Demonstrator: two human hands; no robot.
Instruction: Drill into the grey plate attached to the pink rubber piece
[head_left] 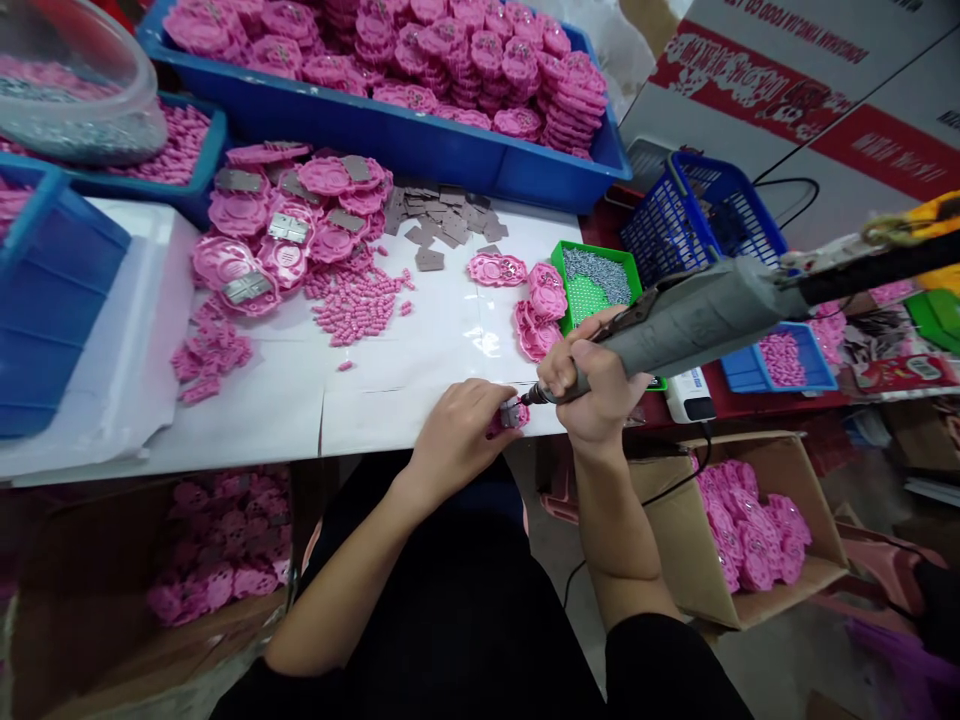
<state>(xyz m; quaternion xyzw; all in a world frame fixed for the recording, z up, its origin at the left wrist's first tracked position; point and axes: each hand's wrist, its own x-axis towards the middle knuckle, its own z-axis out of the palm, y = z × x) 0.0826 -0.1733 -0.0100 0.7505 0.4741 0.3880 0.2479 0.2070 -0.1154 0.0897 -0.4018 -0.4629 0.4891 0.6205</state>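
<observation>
At the table's front edge my left hand (463, 432) grips a small pink part (510, 414) with a grey metal piece on it. My right hand (596, 385) is wrapped round a grey electric screwdriver (686, 315), which slants down to the left. Its dark tip meets the part beside my left fingertips. Several pink flower-shaped parts (537, 318) lie just beyond my hands, next to a green tray (637, 262) of small screws. Grey metal plates (444, 218) and a heap of small pink pieces (358, 300) are spread on the white table (390, 385).
A long blue bin (450, 140) of stacked pink parts spans the back. Blue bins (60, 310) stand at the left, a blue basket (675, 215) at the right. Cardboard boxes (667, 510) of pink parts sit below table height. A white device (690, 396) lies right of my right hand.
</observation>
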